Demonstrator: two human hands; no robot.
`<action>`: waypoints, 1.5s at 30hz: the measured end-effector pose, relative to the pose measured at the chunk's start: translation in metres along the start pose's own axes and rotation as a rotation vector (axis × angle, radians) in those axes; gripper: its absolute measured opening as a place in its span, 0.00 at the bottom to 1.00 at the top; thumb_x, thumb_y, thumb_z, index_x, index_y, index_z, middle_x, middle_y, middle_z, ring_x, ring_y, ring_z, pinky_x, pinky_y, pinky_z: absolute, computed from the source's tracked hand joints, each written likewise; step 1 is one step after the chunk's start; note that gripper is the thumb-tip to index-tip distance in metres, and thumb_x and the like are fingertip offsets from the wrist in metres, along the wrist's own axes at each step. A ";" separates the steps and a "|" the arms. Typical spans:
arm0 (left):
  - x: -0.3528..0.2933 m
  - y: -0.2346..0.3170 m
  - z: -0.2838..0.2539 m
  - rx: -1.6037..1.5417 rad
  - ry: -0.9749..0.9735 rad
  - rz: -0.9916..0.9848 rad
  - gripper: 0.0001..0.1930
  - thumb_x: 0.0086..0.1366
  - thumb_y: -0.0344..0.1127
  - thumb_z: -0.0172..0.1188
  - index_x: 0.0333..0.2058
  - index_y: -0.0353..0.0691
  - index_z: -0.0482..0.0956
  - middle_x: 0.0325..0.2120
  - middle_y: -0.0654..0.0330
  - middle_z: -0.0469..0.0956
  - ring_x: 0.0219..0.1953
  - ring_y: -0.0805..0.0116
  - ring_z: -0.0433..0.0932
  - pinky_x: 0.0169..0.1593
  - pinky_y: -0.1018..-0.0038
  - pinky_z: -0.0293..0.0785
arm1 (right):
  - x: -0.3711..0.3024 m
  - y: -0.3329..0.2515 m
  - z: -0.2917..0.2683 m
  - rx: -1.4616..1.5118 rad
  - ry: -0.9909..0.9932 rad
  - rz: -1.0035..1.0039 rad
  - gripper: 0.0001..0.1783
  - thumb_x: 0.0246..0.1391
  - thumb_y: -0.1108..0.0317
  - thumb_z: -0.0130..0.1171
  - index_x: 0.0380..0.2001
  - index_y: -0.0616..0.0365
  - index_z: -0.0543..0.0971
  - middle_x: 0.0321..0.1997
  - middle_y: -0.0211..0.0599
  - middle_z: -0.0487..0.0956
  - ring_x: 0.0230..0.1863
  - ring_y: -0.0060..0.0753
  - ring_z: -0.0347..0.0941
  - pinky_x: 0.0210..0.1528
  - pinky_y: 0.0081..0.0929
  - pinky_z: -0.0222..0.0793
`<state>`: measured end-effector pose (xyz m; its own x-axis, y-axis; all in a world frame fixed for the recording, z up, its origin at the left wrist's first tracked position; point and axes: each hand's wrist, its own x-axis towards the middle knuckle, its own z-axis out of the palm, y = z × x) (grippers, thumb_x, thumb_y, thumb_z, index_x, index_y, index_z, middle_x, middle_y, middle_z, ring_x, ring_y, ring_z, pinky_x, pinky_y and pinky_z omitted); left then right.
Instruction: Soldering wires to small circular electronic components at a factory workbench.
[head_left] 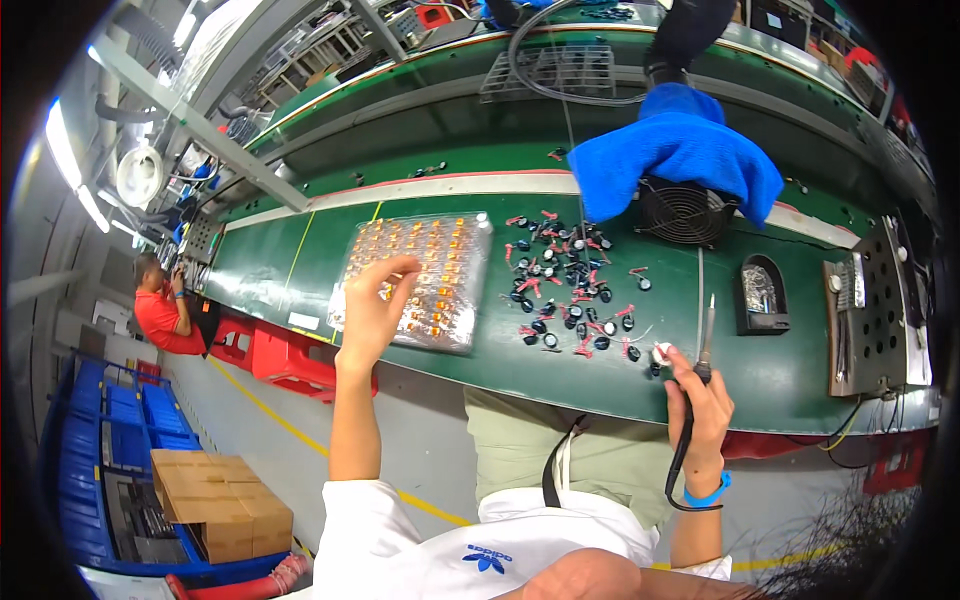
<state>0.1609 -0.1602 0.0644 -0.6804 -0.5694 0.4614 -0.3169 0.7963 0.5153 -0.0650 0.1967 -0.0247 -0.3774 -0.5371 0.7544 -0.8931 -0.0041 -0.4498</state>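
Note:
My left hand [372, 305] is over a clear plastic tray [478, 290] lined with rows of small orange parts [437, 245]. Its thumb and index finger curl together in a pinch; whatever they may hold is too small to make out. A soldering iron [708, 345] is gripped in my right hand [706, 410], its tip pointing up and its black cord trailing past the wrist. Beside those fingertips, at the bench's near edge, is a small round white-faced part [662, 353]. Between my hands spreads a loose pile of small round black parts with red leads [570, 265].
A fan [685, 212] draped with a blue cloth [680, 150] stands behind the pile. Right of it are a black bin of small metal bits [763, 295] and a perforated metal box [875, 310]. At far left sits a person in red [165, 310], near red stools [285, 362].

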 end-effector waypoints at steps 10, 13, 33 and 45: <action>-0.003 -0.024 -0.017 0.049 -0.052 0.027 0.10 0.62 0.20 0.67 0.43 0.35 0.86 0.40 0.57 0.87 0.39 0.62 0.84 0.42 0.71 0.79 | -0.009 0.005 -0.004 0.024 -0.018 0.042 0.22 0.55 0.88 0.64 0.52 0.61 0.75 0.54 0.52 0.85 0.35 0.42 0.77 0.38 0.30 0.75; -0.013 -0.027 -0.022 0.070 -0.105 0.052 0.14 0.62 0.20 0.67 0.46 0.39 0.86 0.38 0.56 0.86 0.41 0.59 0.83 0.45 0.67 0.79 | -0.011 0.006 -0.003 0.032 -0.022 0.050 0.24 0.54 0.88 0.64 0.53 0.60 0.74 0.54 0.52 0.85 0.36 0.42 0.78 0.39 0.29 0.76; 0.002 0.115 0.134 -0.840 -0.478 0.166 0.11 0.63 0.15 0.65 0.44 0.29 0.86 0.46 0.53 0.81 0.46 0.67 0.81 0.46 0.75 0.81 | -0.024 0.002 -0.025 0.195 0.088 0.167 0.19 0.64 0.68 0.65 0.55 0.65 0.77 0.46 0.51 0.87 0.32 0.41 0.80 0.35 0.31 0.77; -0.011 0.150 0.185 -0.798 -0.616 0.064 0.16 0.63 0.19 0.67 0.50 0.26 0.81 0.42 0.53 0.85 0.45 0.70 0.84 0.53 0.75 0.80 | -0.036 -0.001 -0.048 0.107 0.112 0.238 0.18 0.57 0.64 0.71 0.40 0.70 0.81 0.26 0.42 0.81 0.27 0.43 0.79 0.30 0.34 0.76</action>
<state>-0.0010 0.0029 0.0031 -0.9749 -0.1459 0.1682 0.1135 0.3240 0.9392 -0.0622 0.2567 -0.0289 -0.6038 -0.4368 0.6668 -0.7473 0.0190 -0.6642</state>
